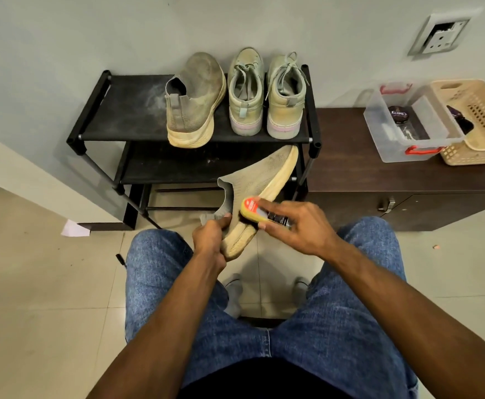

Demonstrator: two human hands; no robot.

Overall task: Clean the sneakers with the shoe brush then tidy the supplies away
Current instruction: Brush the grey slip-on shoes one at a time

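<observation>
Head view: a person sits and looks down at both hands, over blue jeans.
Sneaker in hand: the tan knit sneaker (260, 180) is held up in front of the knees, tipped on its side, toe pointing up to the shoe rack. I think it is tipped so the side of the sole faces the brush.
Left hand: the left hand (211, 240) grips the heel end, fingers curled round it, thumb on top. That keeps the shoe from sliding.
Shoe brush: the shoe brush (257, 210) has a yellow back with a red label. Its dark bristles press on the sole edge near the heel.
Right hand: the right hand (296, 223) holds the brush from above, fingers (270, 204) spread along its back, thumb on the near side.
Other sneakers: one dusty knit sneaker (196, 100) and a pair of laced sneakers (265, 95) wait on top of the black shoe rack (126, 110).
Supplies: a clear box (408, 122) with a polish tin (399, 115) and a beige basket (477, 122) sit on the dark worktop (347, 156), close by for tidying later.
How far: I think cleaning is partway; three shoes look untouched.
</observation>
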